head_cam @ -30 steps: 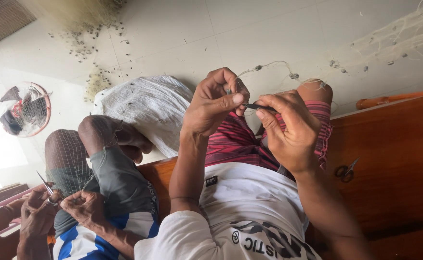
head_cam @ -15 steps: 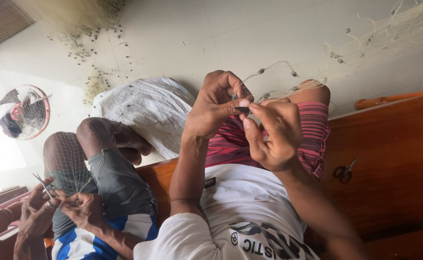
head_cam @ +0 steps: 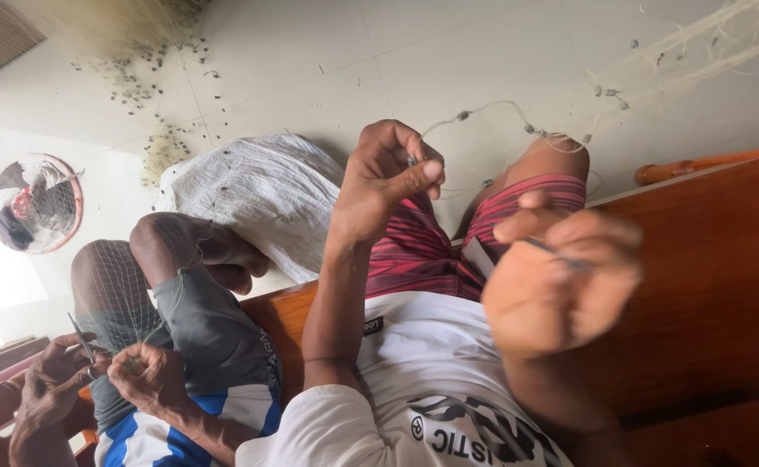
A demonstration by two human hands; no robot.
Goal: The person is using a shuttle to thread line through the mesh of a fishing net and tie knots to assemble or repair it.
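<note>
Clear weighted line (head_cam: 483, 111) arcs over the knee, pinched in the left hand (head_cam: 388, 177); the blurred right hand (head_cam: 561, 285) grips a dark tool (head_cam: 552, 251). Keeping tension steady seems key.

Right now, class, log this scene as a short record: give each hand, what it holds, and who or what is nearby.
left hand: raised, pinching a thin line with small weights
right hand: blurred, fingers around a thin dark tool
lap: red striped shorts
neighbour: a second person's hands working fine netting
floor: white sack, pale tiles
seat: wooden bench
</note>
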